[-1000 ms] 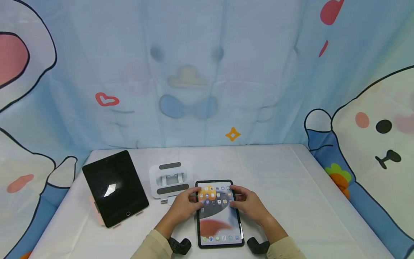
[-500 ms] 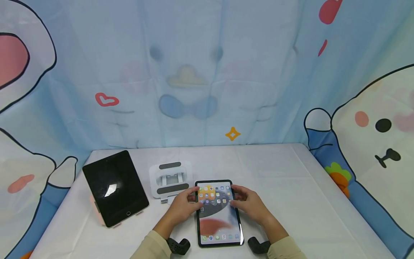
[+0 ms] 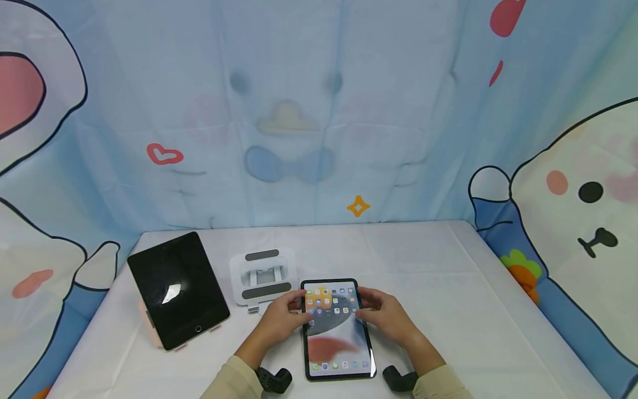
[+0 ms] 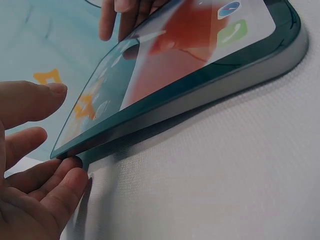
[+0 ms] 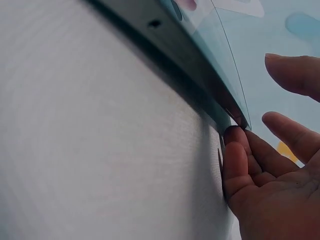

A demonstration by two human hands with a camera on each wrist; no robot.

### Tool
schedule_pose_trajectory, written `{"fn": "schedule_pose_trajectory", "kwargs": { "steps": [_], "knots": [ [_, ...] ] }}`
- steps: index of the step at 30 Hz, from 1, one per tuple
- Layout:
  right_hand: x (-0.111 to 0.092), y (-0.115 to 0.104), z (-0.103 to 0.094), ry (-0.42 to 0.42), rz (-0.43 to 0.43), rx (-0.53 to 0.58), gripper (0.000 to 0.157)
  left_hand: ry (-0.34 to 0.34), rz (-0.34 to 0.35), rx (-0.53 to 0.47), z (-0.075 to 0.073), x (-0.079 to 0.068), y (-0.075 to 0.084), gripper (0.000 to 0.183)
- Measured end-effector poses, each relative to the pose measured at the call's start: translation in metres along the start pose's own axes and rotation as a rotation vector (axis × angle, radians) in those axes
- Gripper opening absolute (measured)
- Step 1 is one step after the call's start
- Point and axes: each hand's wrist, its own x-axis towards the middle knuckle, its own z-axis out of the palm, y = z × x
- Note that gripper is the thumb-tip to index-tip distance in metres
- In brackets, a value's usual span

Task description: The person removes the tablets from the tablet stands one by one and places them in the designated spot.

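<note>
A tablet (image 3: 339,346) with a lit home screen and dark border lies in front of the person. My left hand (image 3: 281,317) holds its upper left side, and my right hand (image 3: 387,317) holds the upper right side. The left wrist view shows curled lower fingers (image 4: 67,182) under the tablet's far corner, the thumb above and apart from the glass. In the right wrist view, fingers (image 5: 237,162) likewise support the other corner from below, with that thumb held off. A shadowed gap shows beneath the tablet's far end, slightly raised above the white cloth.
A larger black tablet (image 3: 179,293) with a dark screen leans on a pinkish stand (image 3: 149,327) at the left. Behind my left hand is a white folding stand (image 3: 238,277) with grey pads. White cloth covers the table (image 3: 448,288); a printed curtain (image 3: 299,194) hangs behind.
The tablet's upper edge sits very slightly lower in the head view. Both hands keep their hold, with barely any movement.
</note>
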Motion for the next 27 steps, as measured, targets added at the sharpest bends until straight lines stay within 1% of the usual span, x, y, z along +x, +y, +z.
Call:
{"fn": "schedule_pose_trajectory", "kwargs": {
  "steps": [3,9,17,27],
  "knots": [
    [-0.0006,-0.0011,0.0005,0.003,-0.007,-0.034,0.059,-0.006,-0.005,0.002,-0.0001,0.0002,0.0002,0.059],
    [-0.0002,0.0002,0.0016,0.004,-0.010,-0.052,0.059,-0.017,-0.010,-0.002,0.0000,0.0003,-0.0006,0.060],
    [0.0005,-0.0009,0.0033,0.002,0.016,-0.083,0.058,-0.025,0.002,-0.004,0.0013,0.0004,-0.0018,0.060],
    [-0.0025,-0.0024,0.0030,0.011,0.006,-0.110,0.058,-0.012,0.013,0.020,0.0012,-0.0005,-0.0018,0.059]
  ]
}}
